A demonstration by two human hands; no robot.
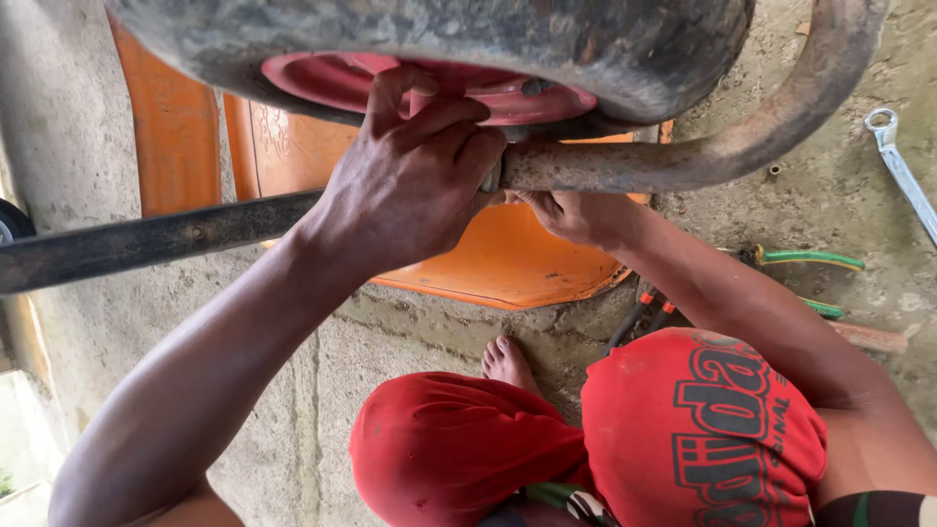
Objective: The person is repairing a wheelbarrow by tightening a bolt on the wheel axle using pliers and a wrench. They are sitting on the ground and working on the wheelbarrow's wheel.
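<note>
An upturned wheelbarrow fills the top of the view: a dirty black tyre [625, 49] on a red rim [332, 83], a rusty curved frame tube [683, 161] and an orange tray [508, 259] beneath. My left hand [410, 176] is closed around the frame tube next to the wheel hub, fingers over the top. Under the same tube, my right hand [576, 215] presses up against the joint; its fingers are mostly hidden, so whether it holds anything is unclear.
A dark flat metal bar [146, 239] runs left from the hub. On the concrete floor lie a silver spanner [903, 171], green-handled pliers [810, 259], orange-handled pliers [639, 312] and a wooden handle [874, 339]. My knees in red shorts [586, 439] and a bare foot [508, 361] are below.
</note>
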